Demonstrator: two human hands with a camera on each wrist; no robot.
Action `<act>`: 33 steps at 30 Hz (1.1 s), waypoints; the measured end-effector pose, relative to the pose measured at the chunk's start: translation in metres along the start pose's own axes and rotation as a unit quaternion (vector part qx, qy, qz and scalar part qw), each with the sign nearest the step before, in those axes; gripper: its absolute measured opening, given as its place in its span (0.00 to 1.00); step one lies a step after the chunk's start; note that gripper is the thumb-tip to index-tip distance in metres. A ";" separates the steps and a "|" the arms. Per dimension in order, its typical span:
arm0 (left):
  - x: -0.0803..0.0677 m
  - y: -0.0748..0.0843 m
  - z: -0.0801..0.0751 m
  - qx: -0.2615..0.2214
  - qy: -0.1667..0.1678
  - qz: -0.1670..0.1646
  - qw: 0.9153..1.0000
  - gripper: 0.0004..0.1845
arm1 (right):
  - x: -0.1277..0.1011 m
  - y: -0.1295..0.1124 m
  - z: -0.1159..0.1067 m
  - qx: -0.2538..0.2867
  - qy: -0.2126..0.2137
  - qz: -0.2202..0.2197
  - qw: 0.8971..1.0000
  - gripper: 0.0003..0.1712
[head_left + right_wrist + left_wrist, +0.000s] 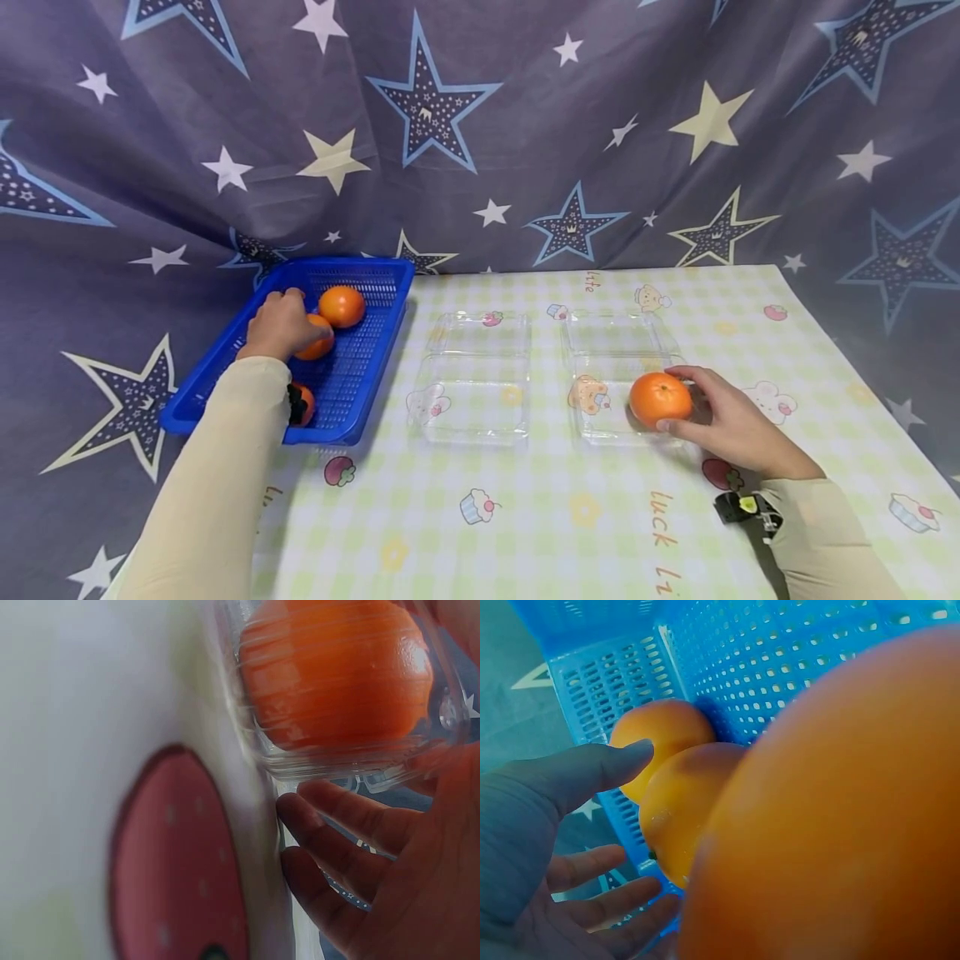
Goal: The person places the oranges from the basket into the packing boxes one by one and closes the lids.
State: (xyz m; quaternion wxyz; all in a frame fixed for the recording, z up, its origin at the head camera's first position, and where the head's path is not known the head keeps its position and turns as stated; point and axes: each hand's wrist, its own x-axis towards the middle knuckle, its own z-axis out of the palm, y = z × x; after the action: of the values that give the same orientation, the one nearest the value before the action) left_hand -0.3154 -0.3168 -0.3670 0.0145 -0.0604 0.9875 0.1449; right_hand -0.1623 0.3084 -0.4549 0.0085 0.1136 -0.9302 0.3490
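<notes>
The right hand (731,421) grasps an orange (660,398) in the right clear box (600,421) — it must release; the left hand (281,323) grips another orange (315,340) in the blue basket (352,392), to lift next.

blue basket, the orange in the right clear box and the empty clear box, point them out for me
blue basket (358,400), head view, bare mesh floor near its front corner
orange (659,398), head view, middle of the fruit's skin
empty clear box (471,400), head view, floor of its near half
</notes>
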 end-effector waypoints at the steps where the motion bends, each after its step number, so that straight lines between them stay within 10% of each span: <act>1: 0.000 -0.001 0.000 0.000 -0.001 0.001 1.000 0.47 | 0.000 0.000 0.000 0.001 0.000 0.000 1.000 0.49; 33: 0.006 -0.013 0.002 -0.047 -0.100 -0.005 0.994 0.42 | 0.000 0.001 0.000 -0.004 -0.001 -0.005 1.000 0.48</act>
State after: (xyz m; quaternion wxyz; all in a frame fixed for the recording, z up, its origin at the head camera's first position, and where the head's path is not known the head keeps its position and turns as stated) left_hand -0.3201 -0.3294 -0.3727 0.1111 -0.0508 0.9729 0.1964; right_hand -0.1627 0.3089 -0.4556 0.0098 0.1184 -0.9309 0.3454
